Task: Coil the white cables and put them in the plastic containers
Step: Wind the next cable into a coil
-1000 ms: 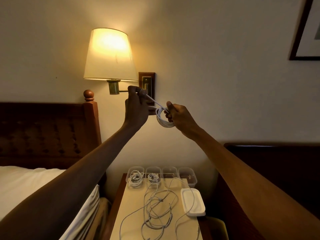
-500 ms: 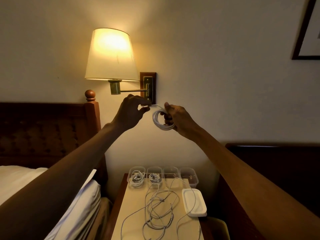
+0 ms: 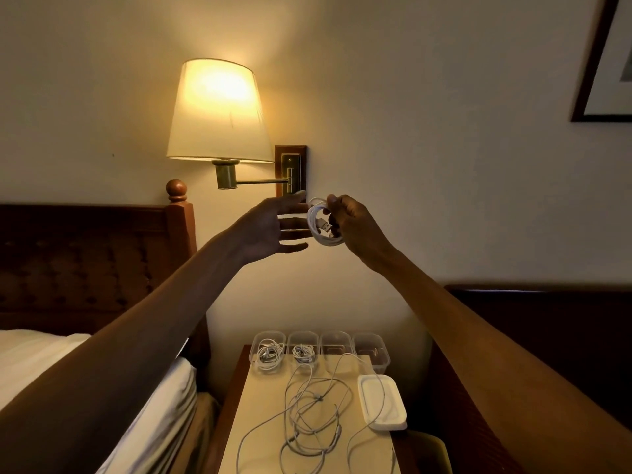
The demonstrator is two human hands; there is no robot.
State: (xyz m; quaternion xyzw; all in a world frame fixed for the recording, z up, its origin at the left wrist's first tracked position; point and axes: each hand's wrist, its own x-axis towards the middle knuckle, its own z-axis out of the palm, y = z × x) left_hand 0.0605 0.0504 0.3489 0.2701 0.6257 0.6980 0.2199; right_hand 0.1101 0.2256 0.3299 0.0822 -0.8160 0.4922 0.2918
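Observation:
My right hand [image 3: 355,224] grips a coiled white cable [image 3: 319,230] held up in front of the wall, its plug end lying across the loops. My left hand [image 3: 273,227] is just left of the coil with fingers spread straight, holding nothing. Down on the nightstand [image 3: 260,439], several clear plastic containers [image 3: 371,352] stand in a row at the back. The two left ones each hold a coiled cable [image 3: 268,354]; the two right ones look empty. A tangle of loose white cables [image 3: 314,412] lies in front of them.
A stack of white lids [image 3: 381,401] sits at the nightstand's right. A lit wall lamp [image 3: 219,111] hangs just above my hands. A bed with a wooden headboard [image 3: 85,254] is at left; dark furniture [image 3: 547,319] at right.
My left hand has let go of the cable end and spread its fingers. The cable is now fully looped in my right hand, and both hands have dropped slightly.

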